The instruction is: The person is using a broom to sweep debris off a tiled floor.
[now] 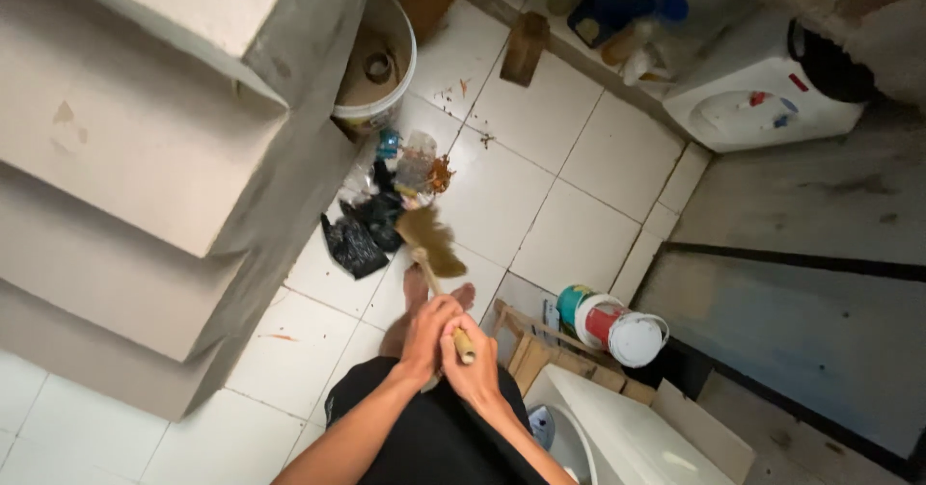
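Broom (431,246) handle is wrapped by both sets of fingers, curled tight and pressed together around the stick, left hand (425,336) just above and against the right hand (470,364), with the butt end poking out past the right one. Bristle head is blurred, sitting right at the edge of the trash pile (386,205), so that's my landmark.

Beyond the pile, touching distance, is a white bucket (378,66) tucked under the concrete stairs (164,157). On the near side of the pile is a bare foot (417,287), pretty close to the bristles.

What I'd worry about: a hard flick could scatter the light wrappers and black plastic across the white tiles (569,234), or under the stairs. The paint cans (617,326) off to the side of the pile look easy to clip with the handle too.
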